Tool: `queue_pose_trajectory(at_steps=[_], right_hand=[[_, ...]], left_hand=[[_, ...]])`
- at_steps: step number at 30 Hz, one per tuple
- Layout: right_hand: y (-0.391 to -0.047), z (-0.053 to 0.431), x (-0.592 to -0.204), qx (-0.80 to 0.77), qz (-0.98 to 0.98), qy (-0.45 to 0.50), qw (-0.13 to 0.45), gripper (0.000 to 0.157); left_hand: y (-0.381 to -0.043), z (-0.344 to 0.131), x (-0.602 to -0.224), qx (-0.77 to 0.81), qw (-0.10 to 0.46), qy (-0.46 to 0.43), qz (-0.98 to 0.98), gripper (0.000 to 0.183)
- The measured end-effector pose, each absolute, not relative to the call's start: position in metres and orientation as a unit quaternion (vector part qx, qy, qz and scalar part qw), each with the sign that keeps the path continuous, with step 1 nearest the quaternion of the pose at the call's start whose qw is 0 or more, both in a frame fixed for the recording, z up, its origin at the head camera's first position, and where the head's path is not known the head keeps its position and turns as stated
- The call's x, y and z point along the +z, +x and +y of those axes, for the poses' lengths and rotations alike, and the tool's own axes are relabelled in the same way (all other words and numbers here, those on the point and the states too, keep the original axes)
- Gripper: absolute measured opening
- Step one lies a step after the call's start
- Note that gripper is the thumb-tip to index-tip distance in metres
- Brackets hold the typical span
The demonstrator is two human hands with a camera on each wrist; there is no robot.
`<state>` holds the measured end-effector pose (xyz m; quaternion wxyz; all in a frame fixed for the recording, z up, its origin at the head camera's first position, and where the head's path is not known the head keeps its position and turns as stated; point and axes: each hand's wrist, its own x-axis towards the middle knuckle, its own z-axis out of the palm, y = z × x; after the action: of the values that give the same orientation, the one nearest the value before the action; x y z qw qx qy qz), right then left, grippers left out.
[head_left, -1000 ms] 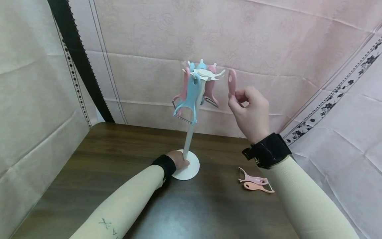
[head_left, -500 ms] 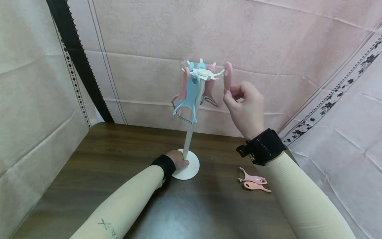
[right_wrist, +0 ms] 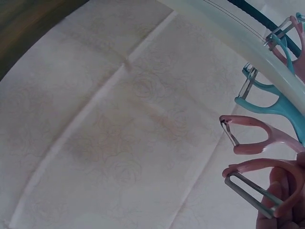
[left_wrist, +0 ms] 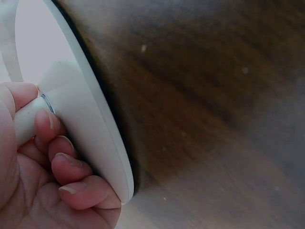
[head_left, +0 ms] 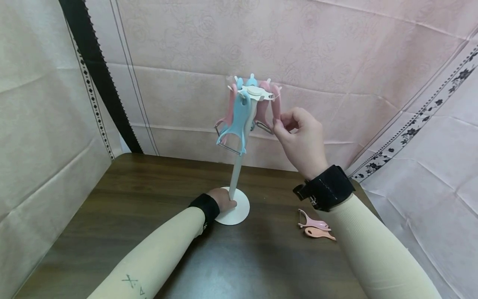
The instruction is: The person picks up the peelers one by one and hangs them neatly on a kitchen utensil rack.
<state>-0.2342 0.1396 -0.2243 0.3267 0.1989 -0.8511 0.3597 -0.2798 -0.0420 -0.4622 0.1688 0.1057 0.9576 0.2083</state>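
Note:
Near the bottom of a white hanging stand [head_left: 236, 172], my left hand [head_left: 223, 200] grips the pole, fingers curled round it just above the round base [left_wrist: 81, 114]. My right hand [head_left: 303, 143] pinches a pink peeler [head_left: 276, 103] by its lower part. The peeler's handle end overlaps a right-side hook of the stand in the head view. Its metal blade [right_wrist: 248, 193] shows in the right wrist view. A blue peeler [head_left: 240, 116] hangs at the front of the stand, a pink peeler [head_left: 230, 106] to its left, and more pink and blue ones behind.
On the brown table [head_left: 149, 182] at right lie a light pink peeler [head_left: 313, 223] and a peach peeler [head_left: 317, 233], partly behind the right forearm. Pale patterned cloth [head_left: 186, 50] hangs close behind the stand and along both sides.
My right hand has moved left with the pink peeler, bringing its handle end from beside the stand to the right-side hook. My left hand has stayed on the pole.

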Motion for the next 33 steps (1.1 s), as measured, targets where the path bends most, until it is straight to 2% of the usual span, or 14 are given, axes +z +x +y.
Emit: queue_pose_trajectory(at_steps=[8, 33], right_hand=[[-0.229, 0.139, -0.224, 0.357, -0.855, 0.200, 0.319, 0.009], [-0.224, 0.134, -0.229, 0.363, -0.848, 0.229, 0.310, 0.015]], left_hand=[[-0.273, -0.042, -0.453, 0.206, 0.165, 0.121, 0.957, 0.035], [-0.283, -0.043, -0.466, 0.220, 0.177, 0.105, 0.954, 0.038]])
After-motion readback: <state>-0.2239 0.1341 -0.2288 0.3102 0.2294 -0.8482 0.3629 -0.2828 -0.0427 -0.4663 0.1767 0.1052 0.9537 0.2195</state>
